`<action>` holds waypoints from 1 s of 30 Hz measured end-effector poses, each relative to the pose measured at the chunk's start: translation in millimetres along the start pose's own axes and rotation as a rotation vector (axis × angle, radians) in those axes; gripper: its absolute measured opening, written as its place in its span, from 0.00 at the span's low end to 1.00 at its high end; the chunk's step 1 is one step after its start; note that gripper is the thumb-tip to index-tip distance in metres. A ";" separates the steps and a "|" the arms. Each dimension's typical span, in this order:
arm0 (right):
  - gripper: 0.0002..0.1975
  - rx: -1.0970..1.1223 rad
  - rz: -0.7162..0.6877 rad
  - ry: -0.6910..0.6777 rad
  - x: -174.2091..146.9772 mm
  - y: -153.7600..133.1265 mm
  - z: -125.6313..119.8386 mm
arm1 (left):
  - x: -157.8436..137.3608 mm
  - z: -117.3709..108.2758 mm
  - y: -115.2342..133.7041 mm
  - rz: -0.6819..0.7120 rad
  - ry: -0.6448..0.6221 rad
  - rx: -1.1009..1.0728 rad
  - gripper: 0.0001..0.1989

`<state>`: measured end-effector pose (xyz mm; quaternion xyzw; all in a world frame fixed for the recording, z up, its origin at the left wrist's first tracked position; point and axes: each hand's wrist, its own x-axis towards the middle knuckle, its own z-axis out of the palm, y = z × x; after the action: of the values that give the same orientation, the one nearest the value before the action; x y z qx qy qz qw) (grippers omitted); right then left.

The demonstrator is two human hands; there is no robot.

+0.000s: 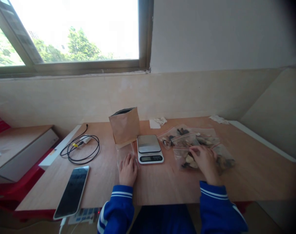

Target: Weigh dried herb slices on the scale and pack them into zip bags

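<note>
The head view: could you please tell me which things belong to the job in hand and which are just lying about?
Probably for the job:
clear bag under the left hand;
filled bags at the right hand;
scale;
open brown pouch.

Apparently just lying about:
phone;
coiled black cable;
paper scraps.

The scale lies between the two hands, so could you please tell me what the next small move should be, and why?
Perhaps the left hand should lift the clear bag, as it lies flat beside the scale, under that hand, while the right hand is at the filled bags.
</note>
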<state>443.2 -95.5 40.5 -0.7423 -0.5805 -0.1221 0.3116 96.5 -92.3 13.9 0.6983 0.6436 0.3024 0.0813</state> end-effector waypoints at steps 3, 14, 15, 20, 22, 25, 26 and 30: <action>0.23 0.073 0.098 0.034 -15.2 -12.6 -21.7 | 0.3 2.0 -1.6 -0.027 0.011 0.016 0.22; 0.22 0.882 0.365 -0.135 -62.3 -106.5 -53.8 | -31.2 -28.0 61.9 0.019 -0.007 -0.775 0.13; 0.21 0.965 0.356 -0.149 -62.1 -119.7 -57.5 | -36.3 -31.4 75.9 0.008 -0.089 -0.908 0.13; 0.18 1.194 0.202 -0.344 -66.1 -166.5 -70.4 | -44.7 -43.8 117.1 -0.080 -0.209 -1.228 0.14; 0.18 1.183 0.116 -0.390 -69.1 -173.7 -70.8 | -42.3 -45.1 116.1 -0.152 -0.189 -1.250 0.15; 0.15 1.155 0.047 -0.424 -72.1 -176.8 -68.0 | -38.9 -44.0 107.6 -0.237 -0.154 -1.242 0.17; 0.14 1.151 0.036 -0.432 -72.6 -176.9 -67.1 | -38.2 -43.5 105.1 -0.247 -0.142 -1.237 0.17; 0.12 1.143 0.006 -0.454 -73.1 -177.8 -67.7 | -37.7 -45.0 100.6 -0.210 -0.134 -1.192 0.17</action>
<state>267.0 -170.4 110.3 -0.4669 -0.6037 0.3704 0.5294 158.7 -156.4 88.6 0.4828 0.4226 0.5563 0.5280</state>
